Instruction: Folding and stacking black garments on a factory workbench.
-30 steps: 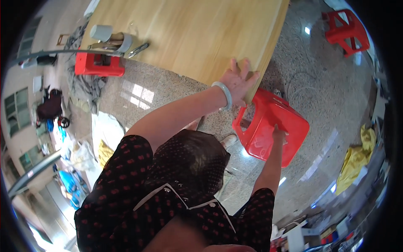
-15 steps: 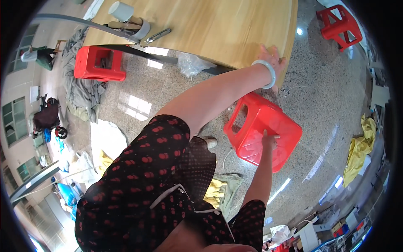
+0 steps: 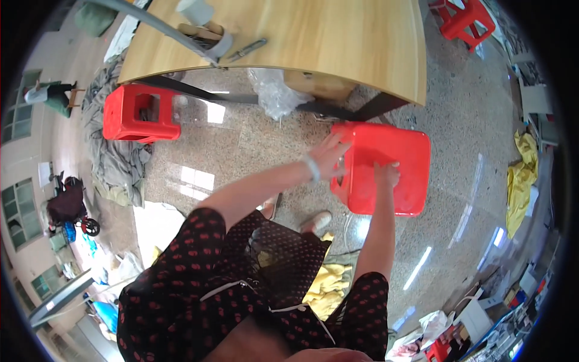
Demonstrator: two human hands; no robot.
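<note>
A red plastic stool [image 3: 395, 175] stands seat up on the speckled stone floor, just in front of the wooden table [image 3: 362, 42]. My left hand [image 3: 329, 158], with a pale bracelet on the wrist, holds the stool's left edge with fingers spread over the corner. My right hand [image 3: 386, 175] presses on the middle of the seat, fingers curled into it. My dark red-dotted clothes and one light shoe [image 3: 316, 222] show below.
A second red stool [image 3: 136, 111] stands left under the table, a third [image 3: 464, 18] at the far right. A clear plastic bag [image 3: 274, 93] hangs under the table. Grey cloth [image 3: 114, 157] and yellow cloths [image 3: 525, 175] lie on the floor. Tools [image 3: 244, 49] rest on the tabletop.
My left hand left the table's edge and came down onto the stool's left edge. The stool went from tilted to level, seat up, with my right hand staying on it.
</note>
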